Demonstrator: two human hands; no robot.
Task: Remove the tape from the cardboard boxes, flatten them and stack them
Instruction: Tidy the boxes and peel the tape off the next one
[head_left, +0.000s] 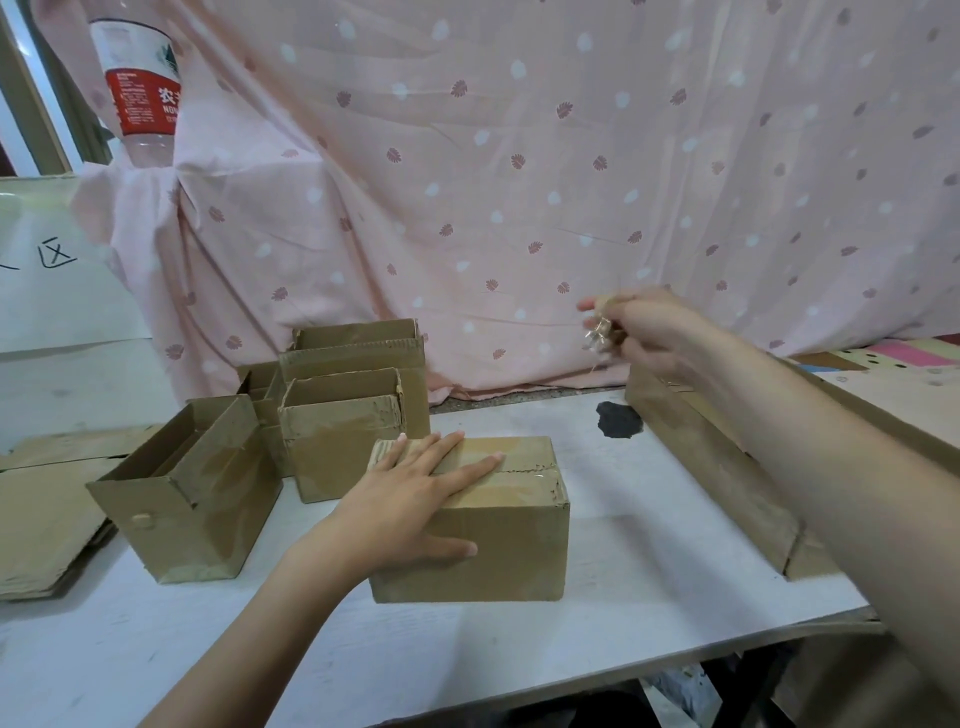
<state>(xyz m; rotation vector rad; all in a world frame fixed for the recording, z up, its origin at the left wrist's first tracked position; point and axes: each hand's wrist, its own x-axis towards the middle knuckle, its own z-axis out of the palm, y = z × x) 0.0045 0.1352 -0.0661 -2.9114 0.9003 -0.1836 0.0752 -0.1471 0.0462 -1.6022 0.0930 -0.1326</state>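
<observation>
Closed brown corrugated cardboard box sits at centre of the frame on the white desk, long axis running left to right across the picture, broad front face toward the camera; top flaps shut, with a strip of clear tape along the seam near its right end. Left hand lies flat on the box's top left part, fingers straight and spread, thumb down over the front face. Right hand, raised at right of centre above the desk, fingers curled round a crumpled wad of clear tape; hand is motion-blurred. Left of centre: an open-topped brown cardboard box, long axis running diagonally from lower left to upper right, tape on its side; contents cannot be told. Behind it, a cluster of open brown cardboard boxes standing close together, taped faces toward the camera. Lower left edge: stack of flattened brown cardboard sheets lying on the desk. Right side: long low brown cardboard tray running from centre right toward the lower right. Dark stain on the desk near its far end. Backdrop: pink cloth with leaf print. Upper left: clear plastic bottle with red label, printing partly covered, not fully readable. Left edge: white sheet with handwritten character "区".
</observation>
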